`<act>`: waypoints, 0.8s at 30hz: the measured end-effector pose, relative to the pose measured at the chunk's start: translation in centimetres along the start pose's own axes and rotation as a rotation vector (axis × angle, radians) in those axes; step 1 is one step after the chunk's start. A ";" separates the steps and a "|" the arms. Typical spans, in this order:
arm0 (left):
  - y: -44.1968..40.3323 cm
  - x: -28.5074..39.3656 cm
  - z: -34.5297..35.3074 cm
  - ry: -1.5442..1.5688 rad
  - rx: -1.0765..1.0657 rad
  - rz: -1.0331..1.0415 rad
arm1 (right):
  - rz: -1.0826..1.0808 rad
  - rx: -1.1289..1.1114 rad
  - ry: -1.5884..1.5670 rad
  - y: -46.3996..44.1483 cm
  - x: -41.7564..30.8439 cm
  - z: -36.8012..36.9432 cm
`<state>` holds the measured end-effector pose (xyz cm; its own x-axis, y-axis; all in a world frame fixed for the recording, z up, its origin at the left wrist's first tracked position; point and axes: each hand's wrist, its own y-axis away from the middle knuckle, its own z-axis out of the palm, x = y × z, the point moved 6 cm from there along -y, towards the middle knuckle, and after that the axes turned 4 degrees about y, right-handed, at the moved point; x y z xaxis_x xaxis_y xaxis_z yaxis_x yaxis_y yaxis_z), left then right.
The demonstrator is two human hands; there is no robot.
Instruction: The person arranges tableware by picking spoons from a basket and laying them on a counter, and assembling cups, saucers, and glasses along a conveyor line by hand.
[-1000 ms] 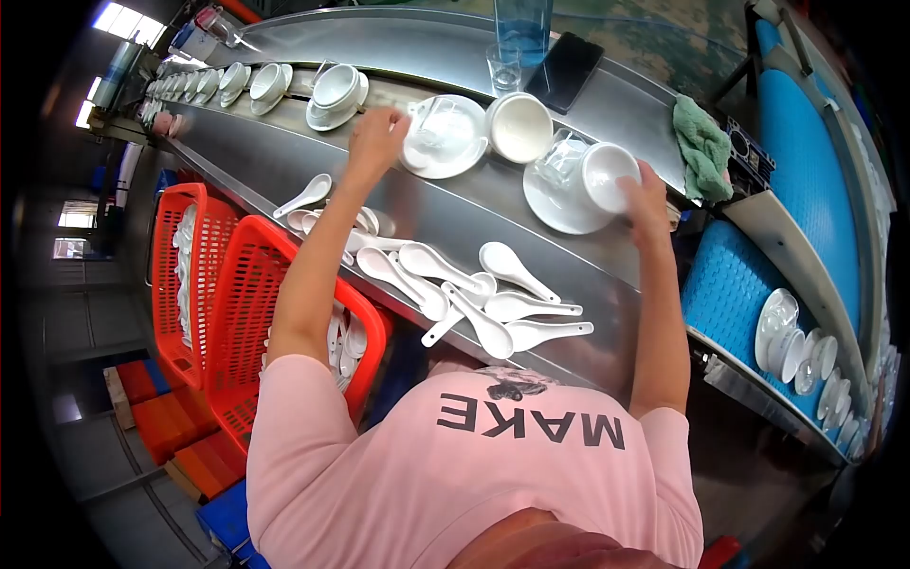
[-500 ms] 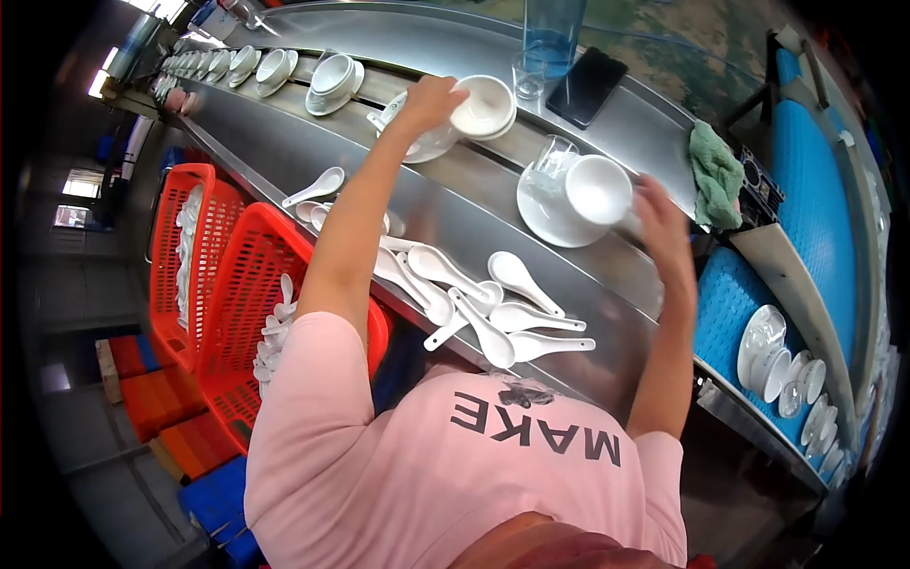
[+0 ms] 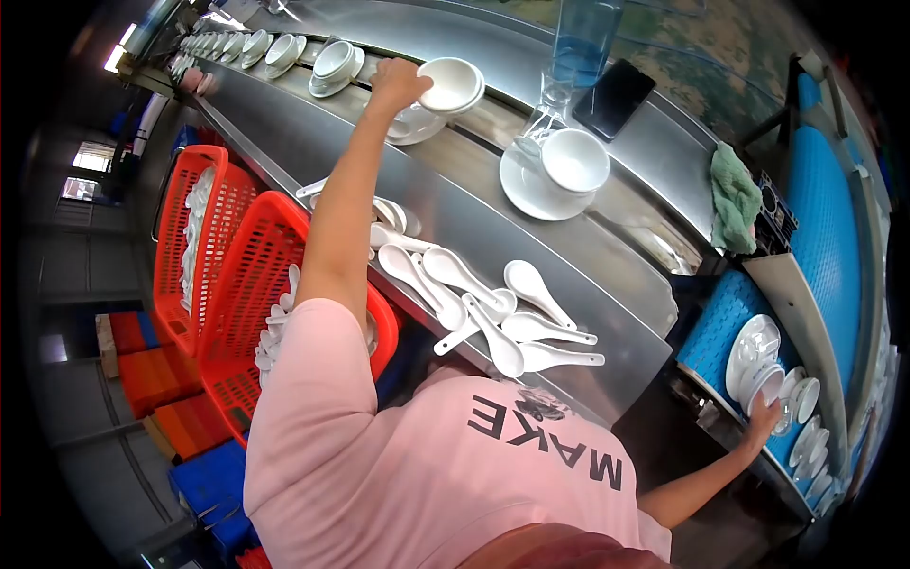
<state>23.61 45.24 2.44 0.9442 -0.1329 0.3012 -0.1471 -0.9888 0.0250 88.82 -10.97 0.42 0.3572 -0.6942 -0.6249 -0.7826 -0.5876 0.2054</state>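
My left hand (image 3: pixel 396 83) grips the rim of a white bowl (image 3: pixel 449 85), which sits over a plate (image 3: pixel 415 125) on the steel line. At the lower right my right hand (image 3: pixel 764 419) is closed on a white bowl (image 3: pixel 761 387) beside a plate (image 3: pixel 754 343) on the blue belt (image 3: pixel 713 318). Between the hands, a bowl (image 3: pixel 575 160) and a clear glass (image 3: pixel 541 125) rest on a saucer (image 3: pixel 531 185). White spoons (image 3: pixel 493 334) lie in a loose pile on the steel table nearest my body.
Red baskets (image 3: pixel 248 313) holding spoons stand at the left. Bowl and plate sets (image 3: pixel 334 63) line the conveyor at upper left. A black phone (image 3: pixel 614 99), a blue-tinted container (image 3: pixel 583 43) and a green cloth (image 3: pixel 735 197) lie along the far side.
My right hand has moved from the bowl on the line to the blue belt and taken hold of a bowl there. My left hand and its bowl have shifted left.
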 end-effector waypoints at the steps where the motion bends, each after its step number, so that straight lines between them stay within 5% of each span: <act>1: -0.2 -0.8 -0.6 -0.023 0.047 0.028 | 0.006 -0.009 -0.019 0.2 -0.7 0.4; 7: -1.3 -5.8 -0.6 -0.023 -0.019 -0.016 | 0.080 0.018 -0.379 2.1 -4.7 2.9; 11: 2.2 -6.5 -4.7 -0.027 0.646 0.186 | 0.098 0.055 -0.638 1.2 -3.9 4.8; 15: 4.2 -7.3 -2.4 -0.094 0.077 0.041 | 0.006 -0.121 -0.811 1.1 -9.9 10.4; 20: 4.2 -8.0 -0.8 -0.160 0.117 0.047 | -0.117 -0.372 -0.706 1.3 -23.5 19.4; 24: 4.6 -8.4 -1.5 -0.212 0.247 0.272 | -0.188 -0.517 -0.640 0.7 -29.5 25.4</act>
<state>14.58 41.88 1.51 0.9243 -0.3767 0.0616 -0.3487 -0.8989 -0.2653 64.74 19.63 -0.16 -0.0220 -0.2878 -0.9574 -0.3519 -0.8942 0.2769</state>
